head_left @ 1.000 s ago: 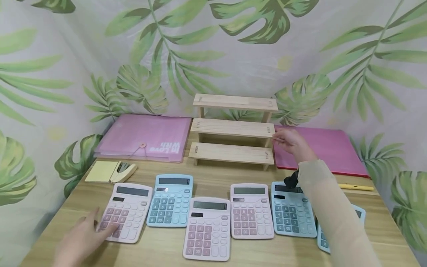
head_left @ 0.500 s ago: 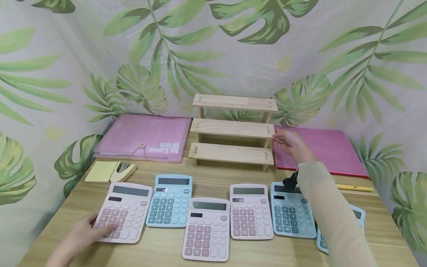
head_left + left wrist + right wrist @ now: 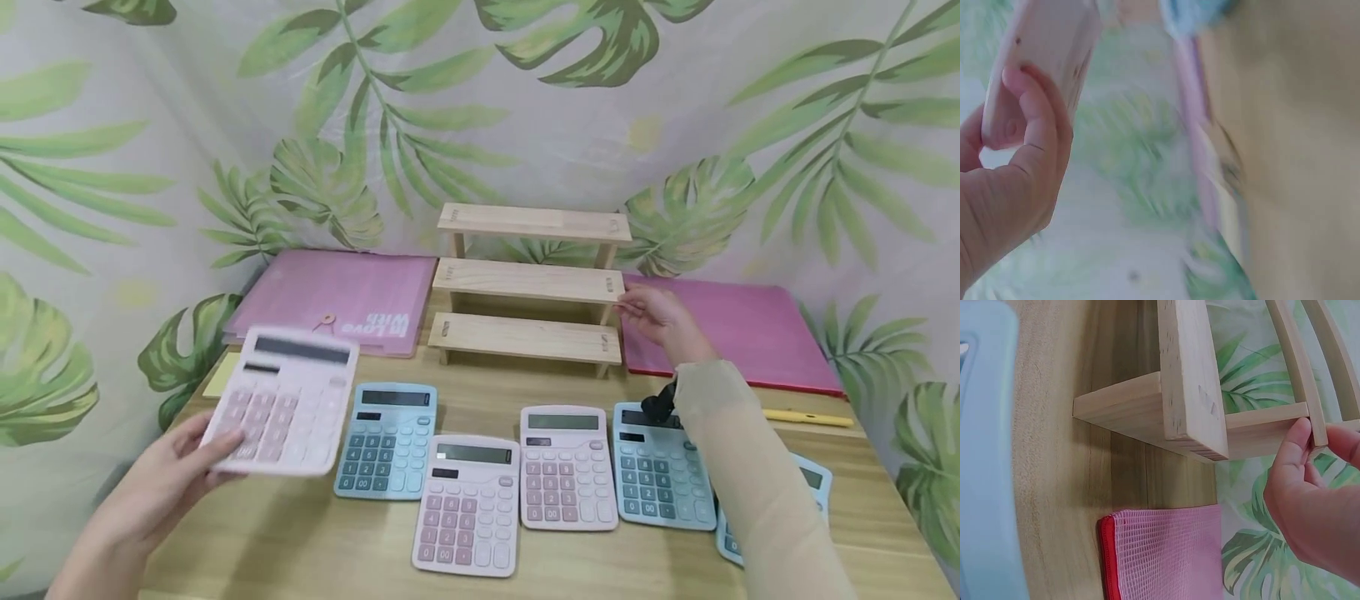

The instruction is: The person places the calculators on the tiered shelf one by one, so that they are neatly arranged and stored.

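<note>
My left hand [image 3: 161, 475] holds a pink-and-white calculator [image 3: 296, 404] by its lower left side, raised off the table, thumb over the keys. In the left wrist view, my curled fingers [image 3: 1041, 119] press against the calculator's back [image 3: 1054, 37]. At the right end of a three-tier wooden stand [image 3: 528, 279], my right hand [image 3: 660, 321] pinches the edge of the middle shelf [image 3: 1300, 375]. Along the table's front lie a blue calculator [image 3: 386, 442], two more pink ones [image 3: 468, 500] and further blue ones [image 3: 663, 467], one partly hidden by my right sleeve.
Behind, a pink document folder [image 3: 337, 300] lies left of the stand and a magenta mesh pouch [image 3: 738, 333] to its right. A yellow pen [image 3: 806, 417] lies below the pouch. Yellow sticky notes [image 3: 222, 375] show beside the raised calculator. A leaf-patterned curtain [image 3: 420, 108] hangs close behind.
My left hand has gripped the leftmost pink calculator and lifted it up off the table, now covering part of the folder and the stapler. My right hand stays at the middle shelf.
</note>
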Motion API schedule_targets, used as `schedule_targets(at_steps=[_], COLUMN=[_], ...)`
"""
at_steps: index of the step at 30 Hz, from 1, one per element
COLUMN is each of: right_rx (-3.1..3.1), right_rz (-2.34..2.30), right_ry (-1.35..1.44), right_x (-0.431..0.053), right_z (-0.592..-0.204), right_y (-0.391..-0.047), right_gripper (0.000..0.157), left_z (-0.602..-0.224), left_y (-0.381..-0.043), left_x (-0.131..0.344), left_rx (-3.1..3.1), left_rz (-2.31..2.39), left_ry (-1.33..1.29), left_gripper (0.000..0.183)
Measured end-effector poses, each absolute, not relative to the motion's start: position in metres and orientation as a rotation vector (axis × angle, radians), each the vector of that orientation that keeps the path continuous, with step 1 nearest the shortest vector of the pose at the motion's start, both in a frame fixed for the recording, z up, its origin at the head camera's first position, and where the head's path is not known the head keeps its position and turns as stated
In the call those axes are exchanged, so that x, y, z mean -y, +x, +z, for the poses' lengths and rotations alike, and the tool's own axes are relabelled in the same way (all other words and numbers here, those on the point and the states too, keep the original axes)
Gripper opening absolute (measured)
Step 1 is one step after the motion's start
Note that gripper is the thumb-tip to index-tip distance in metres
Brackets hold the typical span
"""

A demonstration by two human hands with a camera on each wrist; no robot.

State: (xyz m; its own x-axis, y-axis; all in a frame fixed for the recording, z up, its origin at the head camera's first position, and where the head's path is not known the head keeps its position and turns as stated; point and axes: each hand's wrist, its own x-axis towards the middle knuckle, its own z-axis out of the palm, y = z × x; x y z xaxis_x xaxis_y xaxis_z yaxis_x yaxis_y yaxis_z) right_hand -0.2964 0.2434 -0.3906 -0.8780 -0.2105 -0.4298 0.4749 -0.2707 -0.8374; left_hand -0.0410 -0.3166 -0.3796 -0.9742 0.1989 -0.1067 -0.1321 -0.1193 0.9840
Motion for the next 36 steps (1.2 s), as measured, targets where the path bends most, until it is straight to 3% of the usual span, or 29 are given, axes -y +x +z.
schedule_targets(at_steps=[3, 6, 16, 20, 24, 29, 36], right_rx=[-1.556, -1.570, -1.640, -1.636, -1.621, -1.619, -1.612], right_rz=[-2.190, -2.174, -2.131, -2.149, -2.165, -2.160, -2.159], right_ry=[0.315, 0.336, 0.346, 0.340, 0.321, 0.291, 0.275], right_x=[-0.243, -0.243, -0.242, -0.242, -0.241, -0.242, -0.244], right_z=[-0.388, -0.388, -0.390, -0.389, -0.390, -0.390, -0.389], right_y=[-0.296, -0.294, -0.292, -0.292, -0.293, -0.292, -0.290], right_gripper=[0.066, 0.066, 0.066, 0.065, 0.066, 0.065, 0.065], left_z=[-0.356, -0.341, -0.381, -0.392, -0.399, -0.405, -0.411], left_y=[-0.066, -0.091, -0.154, -0.179, -0.193, -0.196, -0.195], left_x=[0.282, 0.239, 0.115, 0.097, 0.093, 0.093, 0.094], left_rx=[-1.729, -1.574, -1.344, -1.398, -1.406, -1.408, -1.416], left_rz=[2.263, 2.216, 2.121, 2.131, 2.150, 2.157, 2.195], left_ry=[0.127, -0.020, -0.373, -0.443, -0.495, -0.524, -0.486], left_gripper=[0.029, 0.027, 0.020, 0.018, 0.029, 0.047, 0.058])
